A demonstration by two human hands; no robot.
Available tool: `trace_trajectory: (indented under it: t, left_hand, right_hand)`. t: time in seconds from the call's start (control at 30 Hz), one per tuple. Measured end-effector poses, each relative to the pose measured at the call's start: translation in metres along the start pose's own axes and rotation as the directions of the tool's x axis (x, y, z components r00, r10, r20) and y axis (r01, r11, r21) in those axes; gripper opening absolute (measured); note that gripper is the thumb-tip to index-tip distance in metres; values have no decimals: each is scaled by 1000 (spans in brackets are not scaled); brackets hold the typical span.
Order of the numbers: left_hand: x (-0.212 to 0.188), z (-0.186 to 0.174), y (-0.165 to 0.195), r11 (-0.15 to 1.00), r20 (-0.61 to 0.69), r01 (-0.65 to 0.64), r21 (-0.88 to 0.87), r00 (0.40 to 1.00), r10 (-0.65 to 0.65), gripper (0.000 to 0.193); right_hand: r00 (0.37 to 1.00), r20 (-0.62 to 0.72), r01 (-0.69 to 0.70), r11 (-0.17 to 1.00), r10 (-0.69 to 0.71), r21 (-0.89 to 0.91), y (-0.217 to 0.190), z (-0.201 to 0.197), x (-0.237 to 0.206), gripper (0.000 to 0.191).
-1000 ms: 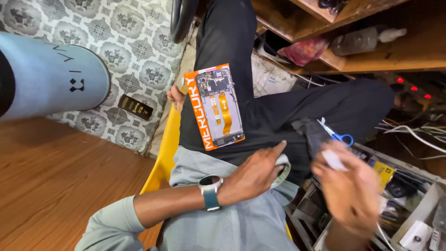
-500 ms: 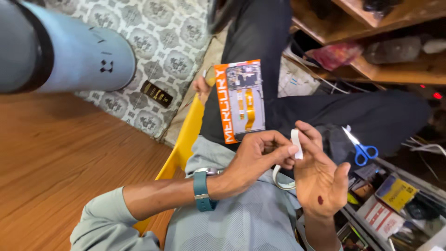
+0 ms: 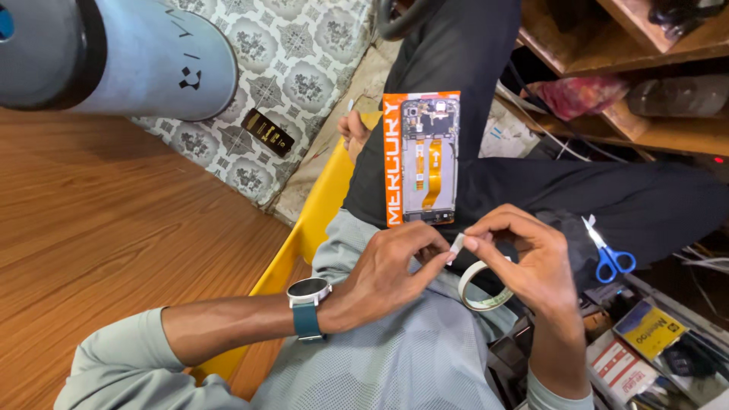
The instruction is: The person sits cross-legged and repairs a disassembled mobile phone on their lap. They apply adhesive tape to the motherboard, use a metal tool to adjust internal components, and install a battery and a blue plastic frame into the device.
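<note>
Nearest to us, our left hand (image 3: pixel 395 262), with a smartwatch (image 3: pixel 307 292) on its wrist, pinches the free end of tape (image 3: pixel 456 247) between thumb and forefinger. Our right hand (image 3: pixel 535 262) meets it there, fingertips closed on the same white tab, while the tape roll (image 3: pixel 478 288) hangs looped under the right palm, over our lap in the pale grey shirt.

The roll is a thin, narrow ring, off-white, with a slim core. We judge it very light and soft: the ring would flatten if squeezed, and the loose strip will curl, twist and stick to itself or to skin. The best hold is on the very tip of the end, kept taut, with the roll carried by its inner edge so it can turn freely.

Just beyond the hands, a phone display frame (image 3: pixel 422 158) in orange-edged packaging lies on a dark trouser leg. To the right, blue-handled scissors (image 3: pixel 605 250) rest on the other leg, above a tray of small boxes (image 3: pixel 645 334). Farther off are the wooden floor (image 3: pixel 99 212), a patterned mat (image 3: pixel 304 68), a grey cylinder (image 3: pixel 114 57) and wooden shelves (image 3: pixel 653 129).
</note>
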State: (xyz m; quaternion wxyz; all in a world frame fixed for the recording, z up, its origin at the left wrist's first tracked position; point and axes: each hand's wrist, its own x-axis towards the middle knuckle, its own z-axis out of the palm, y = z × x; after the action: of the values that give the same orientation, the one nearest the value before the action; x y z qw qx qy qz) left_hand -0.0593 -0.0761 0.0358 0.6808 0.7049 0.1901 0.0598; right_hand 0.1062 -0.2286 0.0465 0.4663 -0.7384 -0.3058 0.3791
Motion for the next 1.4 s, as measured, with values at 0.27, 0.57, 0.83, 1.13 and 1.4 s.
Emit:
trace_trajectory:
  t: [0.27,0.57,0.83,1.13,1.4]
  left_hand:
    - [-2,-2,-7,871,-11,413,-265,902,-431,15]
    - [-3,-15,-3,1000,-29,18,21,999,-17,15]
    - [3,-7,2,789,108,396,-469,913,-394,39]
    - [33,-40,-22,619,149,-470,629,855,497,27]
    - [40,-39,-39,420,269,-550,722,782,562,33]
  right_hand:
    - [999,21,39,992,-37,-120,-31,-4,36,13]
    - [976,208,-3,958,66,-287,-45,5,38,15]
    - [992,-43,95,928,-118,-360,-40,-4,37,5]
    - [970,197,222,842,-141,-492,-11,-11,91,16]
    - [989,134,124,882,-70,-455,2,3,103,15]
